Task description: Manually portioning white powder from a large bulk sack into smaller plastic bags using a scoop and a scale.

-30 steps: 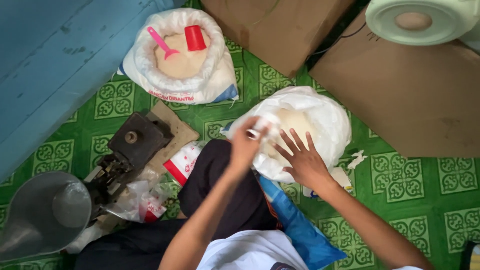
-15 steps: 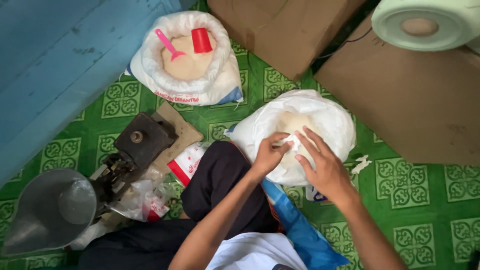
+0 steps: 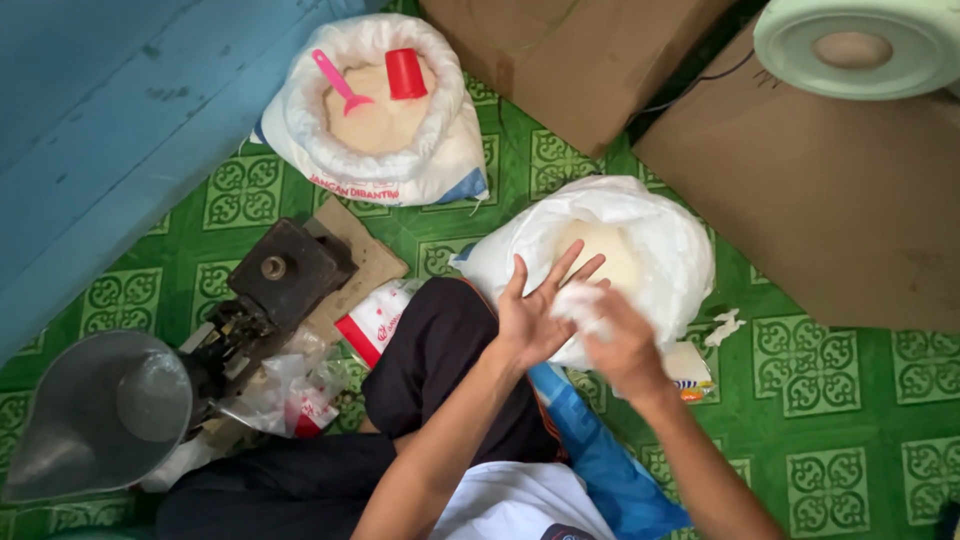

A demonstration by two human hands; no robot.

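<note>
Left hand (image 3: 535, 315) is spread wide, fingers fanned and palm up, over the near rim of the white sack (image 3: 650, 235) of pale grain. Right hand (image 3: 622, 345) lies just beside it, curled around a small clear bag (image 3: 582, 300) that rests against the left palm; how tightly it closes I cannot tell, since its back faces the camera. The bag looks limp and nearly empty, so the filling seems barely begun, if at all. The scale (image 3: 270, 300) with its grey pan (image 3: 95, 415) stands well apart to the left, pan bare. A second sack (image 3: 375, 160) farther off holds a pink scoop (image 3: 340, 85) and a red cup (image 3: 405, 72), both untouched.

Against the half-second-earlier frame, both hands have drawn back from the grain toward the body, and the left has turned from a pinch at the bag to an open palm. Sacks, scale and cartons (image 3: 830, 200) lie as they did.
</note>
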